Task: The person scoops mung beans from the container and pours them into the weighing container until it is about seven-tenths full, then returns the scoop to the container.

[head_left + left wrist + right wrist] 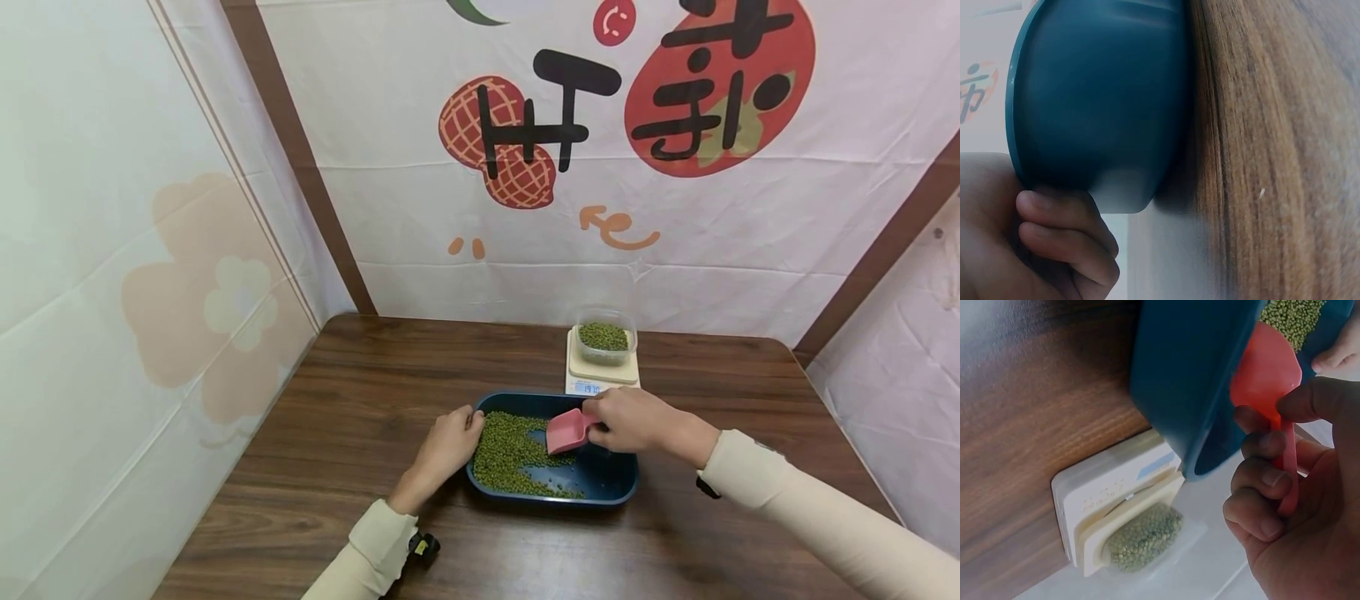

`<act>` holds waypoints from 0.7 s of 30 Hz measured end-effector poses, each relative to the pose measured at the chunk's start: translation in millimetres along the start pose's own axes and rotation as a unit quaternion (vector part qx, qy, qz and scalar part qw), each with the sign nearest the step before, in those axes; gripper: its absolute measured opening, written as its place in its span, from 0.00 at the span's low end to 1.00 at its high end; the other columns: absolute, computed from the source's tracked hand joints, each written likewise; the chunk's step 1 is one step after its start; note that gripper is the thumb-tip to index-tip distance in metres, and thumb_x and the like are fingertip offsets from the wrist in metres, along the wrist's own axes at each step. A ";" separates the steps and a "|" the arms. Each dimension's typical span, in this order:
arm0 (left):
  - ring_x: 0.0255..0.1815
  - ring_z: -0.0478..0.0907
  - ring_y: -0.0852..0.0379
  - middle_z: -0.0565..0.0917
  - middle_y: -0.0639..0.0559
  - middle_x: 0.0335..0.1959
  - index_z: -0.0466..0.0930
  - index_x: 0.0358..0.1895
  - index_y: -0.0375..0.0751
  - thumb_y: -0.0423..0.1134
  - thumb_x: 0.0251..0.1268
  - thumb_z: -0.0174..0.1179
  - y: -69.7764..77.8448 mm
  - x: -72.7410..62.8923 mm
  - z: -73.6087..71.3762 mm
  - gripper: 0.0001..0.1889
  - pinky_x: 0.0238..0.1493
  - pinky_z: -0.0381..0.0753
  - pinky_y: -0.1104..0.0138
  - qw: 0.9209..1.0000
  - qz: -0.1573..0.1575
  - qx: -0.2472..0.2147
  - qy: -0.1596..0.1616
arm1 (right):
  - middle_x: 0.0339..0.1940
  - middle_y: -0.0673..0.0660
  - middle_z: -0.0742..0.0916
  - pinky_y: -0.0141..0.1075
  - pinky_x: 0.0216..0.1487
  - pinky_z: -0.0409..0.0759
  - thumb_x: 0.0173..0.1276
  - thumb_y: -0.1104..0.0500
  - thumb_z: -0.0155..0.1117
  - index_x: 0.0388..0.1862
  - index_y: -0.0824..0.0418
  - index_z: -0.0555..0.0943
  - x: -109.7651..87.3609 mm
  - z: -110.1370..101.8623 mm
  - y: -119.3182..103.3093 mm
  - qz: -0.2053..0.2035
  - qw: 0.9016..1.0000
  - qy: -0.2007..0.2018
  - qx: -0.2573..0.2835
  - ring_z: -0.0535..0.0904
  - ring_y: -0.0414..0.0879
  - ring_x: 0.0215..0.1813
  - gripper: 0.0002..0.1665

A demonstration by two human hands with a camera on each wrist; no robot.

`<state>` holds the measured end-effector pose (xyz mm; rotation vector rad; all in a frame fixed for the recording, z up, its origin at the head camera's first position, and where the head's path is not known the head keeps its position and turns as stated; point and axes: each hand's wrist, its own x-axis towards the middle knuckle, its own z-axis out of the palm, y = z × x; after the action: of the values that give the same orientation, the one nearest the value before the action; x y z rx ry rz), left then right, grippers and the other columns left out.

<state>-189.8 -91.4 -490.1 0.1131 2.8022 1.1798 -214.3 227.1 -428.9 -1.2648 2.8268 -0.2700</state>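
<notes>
A dark blue rectangular tub (611,479) stands on the table with green mung beans (504,454) heaped mostly in its left half. My left hand (448,446) grips the tub's left rim; in the left wrist view its curled fingers (1069,231) lie against the outer wall. My right hand (637,419) holds a pink scoop (567,432) by its handle, over the tub at the edge of the beans. Thumb and fingers wrap the handle in the right wrist view, where the scoop's bowl (1266,369) looks empty.
Behind the tub, a white kitchen scale (572,371) bears a clear plastic container (606,358) of mung beans; its display seems to read 197.0. The brown wooden table (360,400) meets printed cloth walls (405,292) at the back and sides.
</notes>
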 end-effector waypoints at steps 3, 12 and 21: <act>0.16 0.57 0.58 0.62 0.55 0.17 0.63 0.26 0.47 0.45 0.88 0.47 -0.6 0.3 0.7 0.22 0.22 0.61 0.66 1.000 -0.003 -0.004 -0.001 | 0.22 0.43 0.72 0.31 0.26 0.59 0.67 0.58 0.69 0.28 0.52 0.78 0.1 3.4 -1.0 0.009 1.000 -0.010 0.006 0.62 0.36 0.23 0.09; 0.16 0.57 0.59 0.61 0.56 0.17 0.63 0.26 0.47 0.45 0.88 0.47 -1.9 0.3 3.0 0.22 0.21 0.60 0.67 1.000 -0.001 -0.006 0.002 | 0.22 0.44 0.72 0.31 0.26 0.57 0.69 0.57 0.68 0.31 0.52 0.77 2.0 10.4 -7.4 0.017 0.999 -0.027 0.012 0.60 0.36 0.23 0.08; 0.16 0.56 0.58 0.61 0.56 0.17 0.63 0.26 0.47 0.45 0.88 0.46 -1.5 0.7 1.1 0.22 0.21 0.60 0.67 1.000 0.002 -0.013 -0.001 | 0.23 0.44 0.73 0.32 0.26 0.59 0.69 0.57 0.68 0.34 0.54 0.79 11.2 14.0 -14.2 0.011 1.000 -0.027 0.007 0.61 0.36 0.23 0.06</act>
<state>-190.4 -91.6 -492.0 0.1172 2.7846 1.2170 -210.0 207.5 -439.7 -1.2198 2.7863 -0.2521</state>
